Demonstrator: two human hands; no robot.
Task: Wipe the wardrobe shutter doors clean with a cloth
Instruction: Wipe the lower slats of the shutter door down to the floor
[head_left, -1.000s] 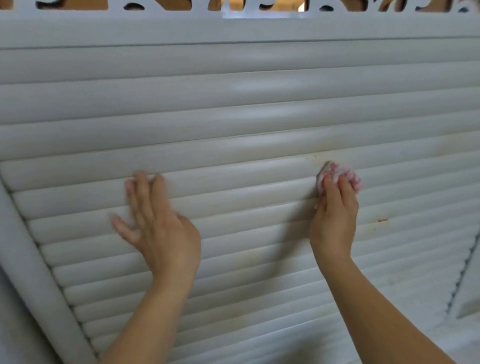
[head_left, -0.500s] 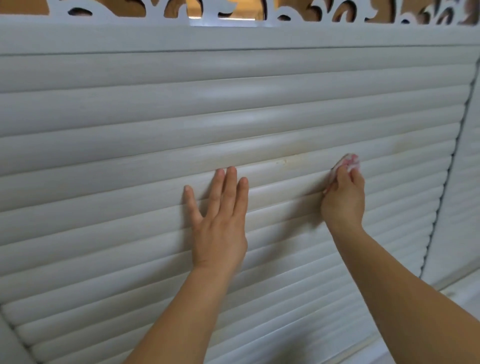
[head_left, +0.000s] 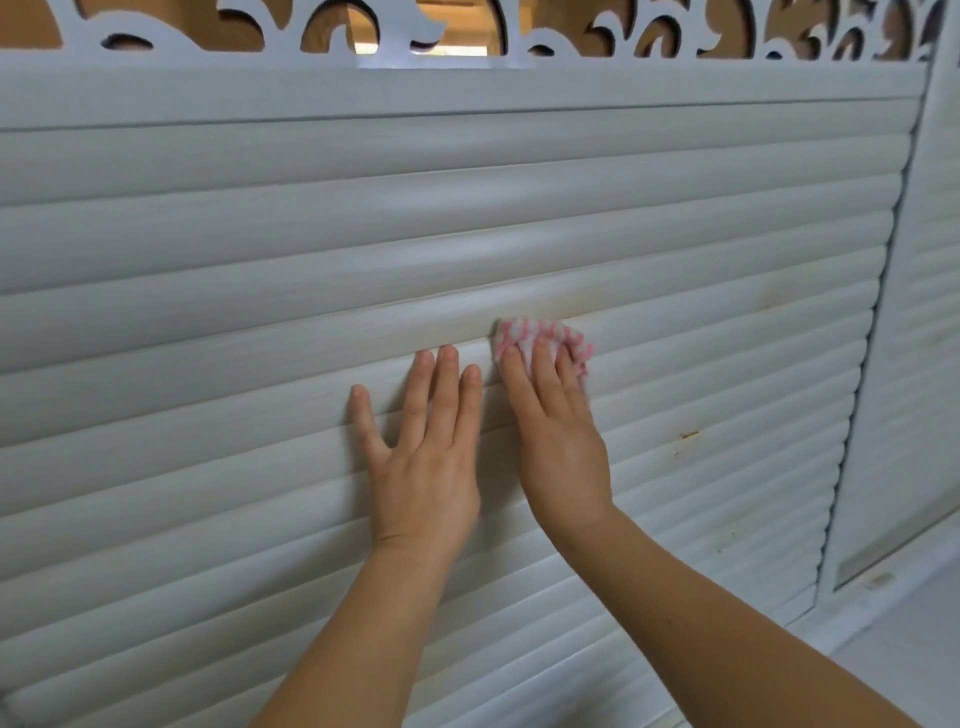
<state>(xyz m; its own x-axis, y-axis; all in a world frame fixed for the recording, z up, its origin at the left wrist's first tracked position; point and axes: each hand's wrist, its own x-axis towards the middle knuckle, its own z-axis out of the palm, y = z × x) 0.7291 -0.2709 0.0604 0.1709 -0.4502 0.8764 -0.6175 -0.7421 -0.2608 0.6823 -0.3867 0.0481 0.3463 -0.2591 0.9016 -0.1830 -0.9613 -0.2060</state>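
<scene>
A white slatted shutter door (head_left: 208, 270) fills the view. My right hand (head_left: 558, 441) presses a pink-and-white checked cloth (head_left: 540, 338) flat against a slat near the middle; most of the cloth is hidden under my fingers. Just left of it my left hand (head_left: 426, 457) lies flat on the slats, fingers spread, holding nothing. The two hands nearly touch. Yellowish marks (head_left: 587, 301) show on the slat just above the cloth.
A second shutter door (head_left: 924, 322) adjoins on the right past a vertical frame edge. A carved white fretwork panel (head_left: 467, 31) runs along the top. A small brown stain (head_left: 688, 435) sits on a slat right of my hands. A white ledge (head_left: 893, 629) lies at the lower right.
My right hand has slid the cloth left along the slat to beside the left hand. The left hand shifted right earlier and stays flat. The view has panned right.
</scene>
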